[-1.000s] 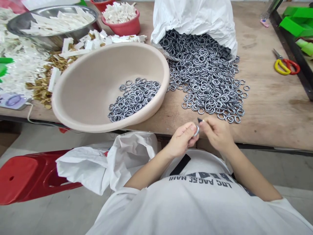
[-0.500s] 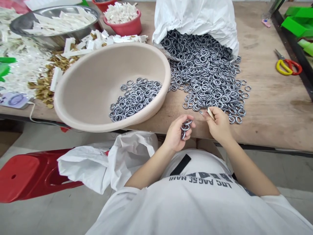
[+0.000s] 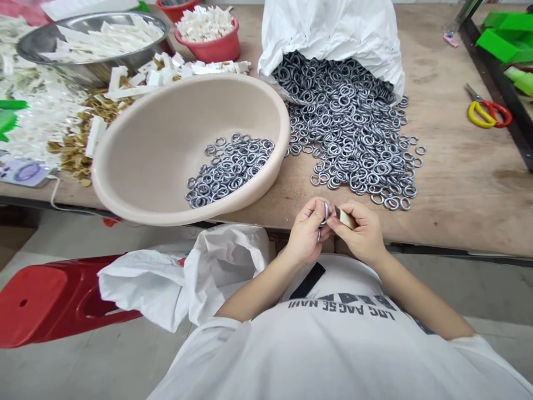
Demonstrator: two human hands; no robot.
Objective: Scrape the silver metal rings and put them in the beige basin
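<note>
My left hand [image 3: 306, 233] is closed around a few grey rings [image 3: 326, 212], one of them pinched upright at the fingertips. Close against it, my right hand [image 3: 365, 232] grips a small flat tool [image 3: 346, 219], cream-coloured with a dark end turned toward the rings. I cannot make out what kind of tool it is. Just beyond my hands lies a heap of grey rings [image 3: 353, 128], spilling from the mouth of a white sack [image 3: 333, 28]. To the left, a beige basin [image 3: 141, 144] leans tilted, with a pile of similar rings [image 3: 233, 169] on its lower right side.
Scissors [image 3: 485, 114] with red and yellow handles lie at right, near green bins [image 3: 506, 44]. A steel bowl [image 3: 89, 61] and a red tub [image 3: 214, 47] hold white pieces at back left. Below the table edge are a white bag [image 3: 225, 266] and a red stool [image 3: 37, 300].
My right hand has come left and down from the ring heap to my left hand, bringing the tool against the rings. The left-hand fingers have closed more tightly around them.
</note>
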